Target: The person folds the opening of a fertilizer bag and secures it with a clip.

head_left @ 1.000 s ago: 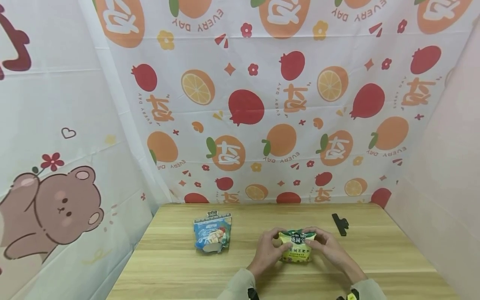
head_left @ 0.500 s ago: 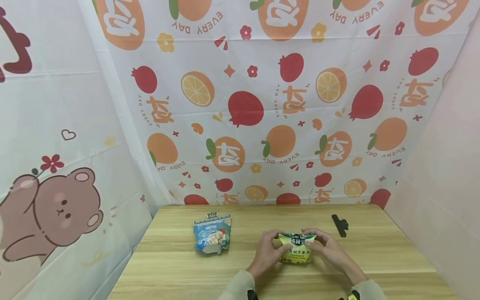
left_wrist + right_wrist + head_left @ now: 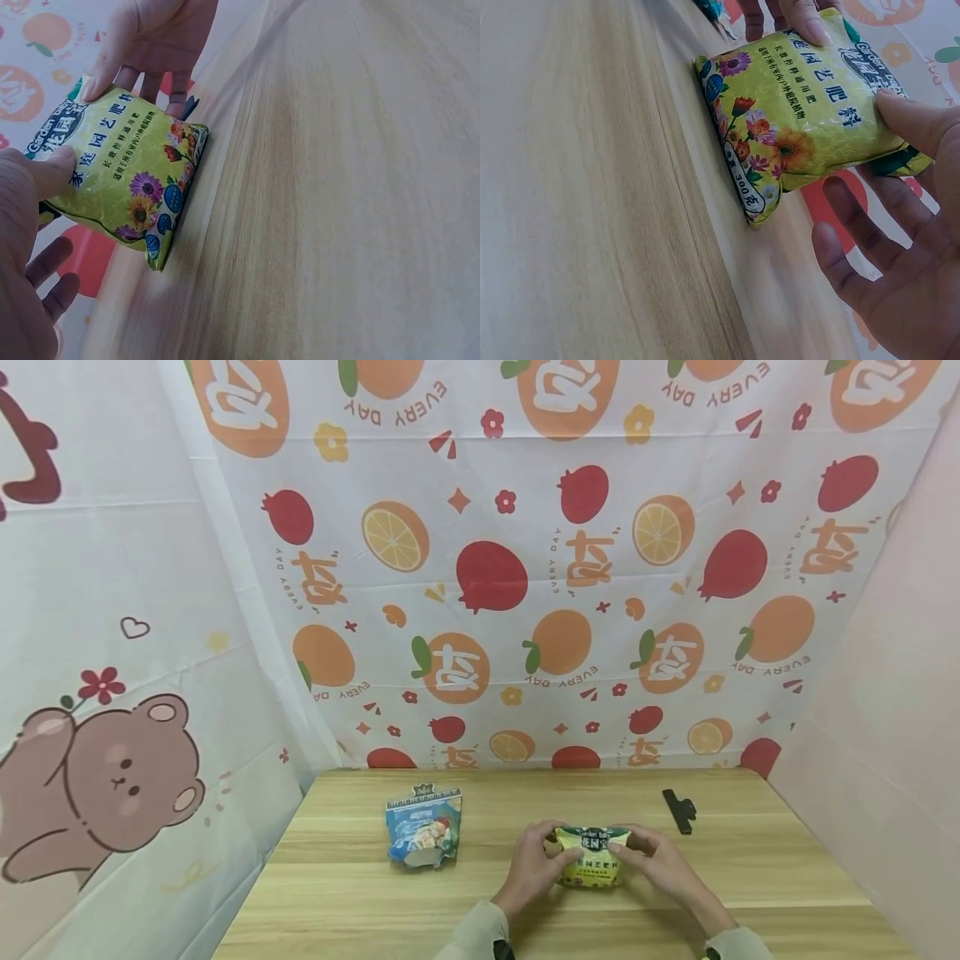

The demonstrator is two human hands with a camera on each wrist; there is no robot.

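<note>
A small yellow-green fertilizer bag (image 3: 596, 864) with printed flowers and a dark green top stands upright on the wooden table. My left hand (image 3: 534, 868) pinches its upper left side, thumb on the front face. On the opposite side my right hand (image 3: 660, 860) does the same near the top corner. In the left wrist view the bag (image 3: 127, 165) shows plump, its bottom edge at the tabletop. Seen from the right wrist, the thumb presses the front of the bag (image 3: 802, 112) while the lower fingers spread out below it.
To the left a blue food pouch (image 3: 423, 831) lies on the table (image 3: 360, 910), a clip (image 3: 423, 791) along its top. A black bag clip (image 3: 680, 812) lies at the back right. Behind the table hangs a fruit-print curtain (image 3: 540, 693).
The top of the bag has tipped slightly, and its front face now shows more upright. Both hands keep their grip in nearly the same place.
</note>
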